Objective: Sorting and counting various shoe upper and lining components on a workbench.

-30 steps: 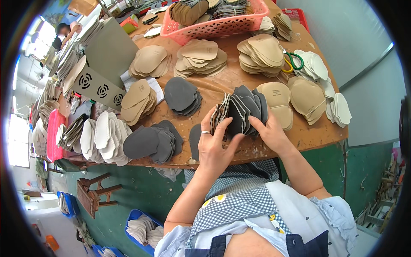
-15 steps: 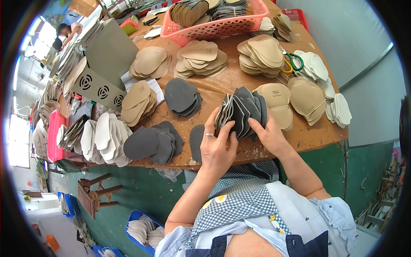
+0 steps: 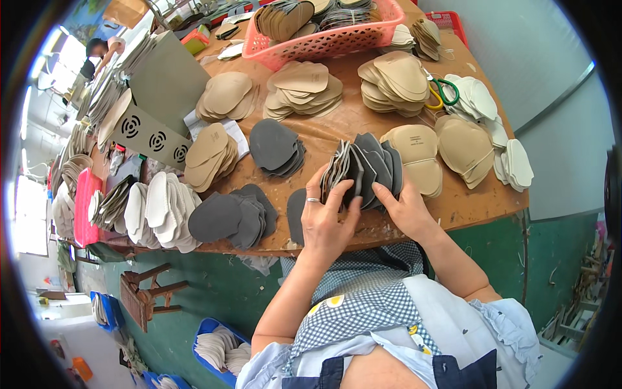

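Between my two hands stands a fanned stack of dark grey insole pieces (image 3: 370,167), held just above the table's near edge. My left hand (image 3: 329,217) grips its left side, fingers curled over the pale-edged pieces, with a ring on one finger. My right hand (image 3: 405,204) closes on the right side, its thumb on the front and the other fingers mostly hidden behind. Left of my hands lie a spread pile of dark grey pieces (image 3: 236,217) and a smaller dark grey pile (image 3: 277,148). Another dark piece (image 3: 296,215) shows partly behind my left hand.
Several beige piles (image 3: 304,87) line the brown table (image 3: 350,126). Green-and-yellow scissors (image 3: 447,93) lie beside white pieces (image 3: 474,100). A pink basket (image 3: 324,48) of bundles stands at the back. White pieces (image 3: 167,211) sit left; a wooden stool (image 3: 146,295) stands below.
The fingers of my left hand have shifted slightly along the dark grey stack, and the pieces fan a little differently. The piles on the table stay as they were.
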